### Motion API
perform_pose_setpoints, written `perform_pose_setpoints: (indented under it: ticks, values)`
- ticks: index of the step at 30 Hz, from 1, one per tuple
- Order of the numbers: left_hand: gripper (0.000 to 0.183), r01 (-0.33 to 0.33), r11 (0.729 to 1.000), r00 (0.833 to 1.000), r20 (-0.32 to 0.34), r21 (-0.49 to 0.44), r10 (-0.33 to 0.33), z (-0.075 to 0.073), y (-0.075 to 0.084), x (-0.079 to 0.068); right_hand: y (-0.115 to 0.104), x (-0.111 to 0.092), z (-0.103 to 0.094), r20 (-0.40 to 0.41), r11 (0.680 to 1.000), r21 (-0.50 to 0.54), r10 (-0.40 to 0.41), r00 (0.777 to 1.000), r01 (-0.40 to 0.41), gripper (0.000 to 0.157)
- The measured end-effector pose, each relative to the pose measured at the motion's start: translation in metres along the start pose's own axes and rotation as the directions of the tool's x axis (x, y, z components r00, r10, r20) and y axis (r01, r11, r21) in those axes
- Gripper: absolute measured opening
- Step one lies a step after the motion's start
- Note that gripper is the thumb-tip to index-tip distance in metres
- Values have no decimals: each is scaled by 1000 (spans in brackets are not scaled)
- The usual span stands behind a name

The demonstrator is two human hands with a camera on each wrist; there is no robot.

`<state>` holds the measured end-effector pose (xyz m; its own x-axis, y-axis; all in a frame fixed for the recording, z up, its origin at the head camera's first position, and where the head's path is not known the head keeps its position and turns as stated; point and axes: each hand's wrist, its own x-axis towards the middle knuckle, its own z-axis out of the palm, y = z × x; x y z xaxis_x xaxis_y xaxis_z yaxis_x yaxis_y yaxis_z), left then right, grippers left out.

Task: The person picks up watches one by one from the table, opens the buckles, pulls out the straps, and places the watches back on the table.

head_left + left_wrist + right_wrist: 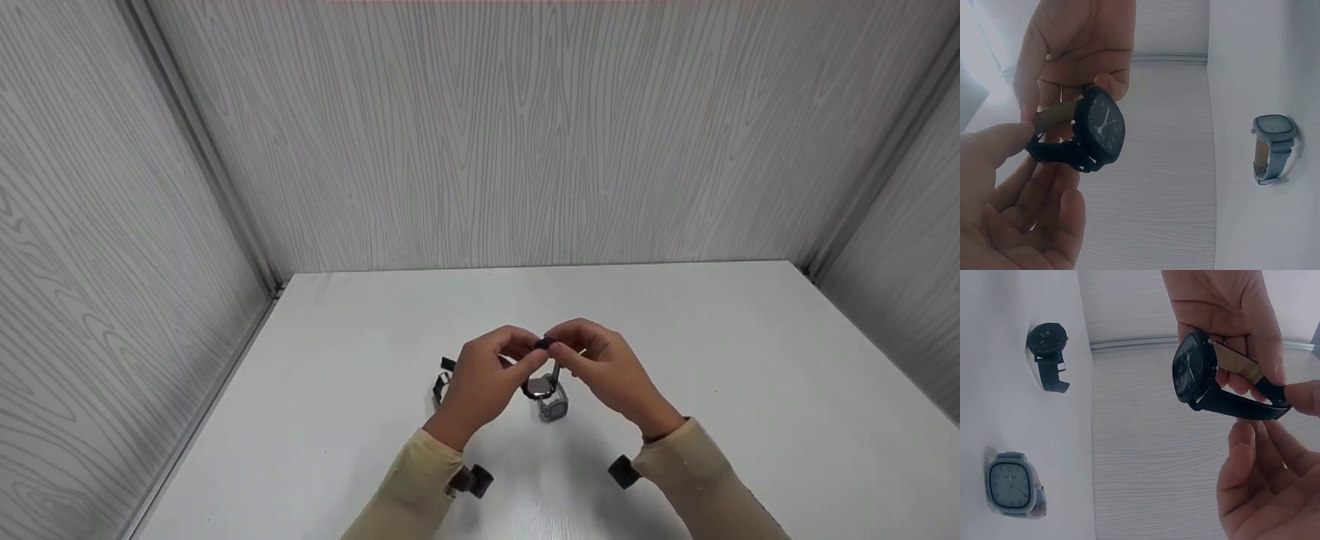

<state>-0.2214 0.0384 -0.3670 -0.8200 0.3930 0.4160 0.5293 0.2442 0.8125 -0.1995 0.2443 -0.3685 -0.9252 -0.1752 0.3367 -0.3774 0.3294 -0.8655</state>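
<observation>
Both hands hold a black wristwatch point(1188, 368) above the table, its dark face hanging down and its strap bent into a loop. The strap's inner side is tan. My left hand point(484, 375) pinches the strap's ends from the left between thumb and fingers. Opposite it, my right hand point(607, 371) pinches at the same spot. Fingertips partly cover the place where the strap ends meet, so I cannot tell whether it is fastened. Below the hands, a grey watch point(554, 409) with a rounded-square face point(1009, 484) rests on the table.
Another black watch point(1048, 340) with a round face lies on the white table point(360, 330), partly behind my left hand in the head view. Wood-grain panels point(487, 135) stand at the back and both sides. Dark wrist cameras point(624, 472) stick out from the sleeves.
</observation>
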Motion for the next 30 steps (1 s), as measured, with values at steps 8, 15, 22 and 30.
perform_pose_setpoints:
  ticks: [8, 15, 22, 30]
  values:
    - [15, -46, 998, 998, 53, 50, 43, 1, 1, 1, -2, 3, -5, -33, 985, -152, -89, 996, 83, 10]
    - [15, -71, 991, 995, 79, 112, 62, 2, -2, 1, -1, 3, -8, 25, 968, -218, -124, 992, 127, 12]
    - [20, -63, 987, 994, 96, 151, 48, 2, -2, 2, 1, 3, -9, 49, 957, -255, -133, 990, 141, 12]
    - [17, -80, 985, 993, 98, 150, 66, 4, -1, 2, 2, 3, -7, 38, 961, -239, -131, 991, 136, 13]
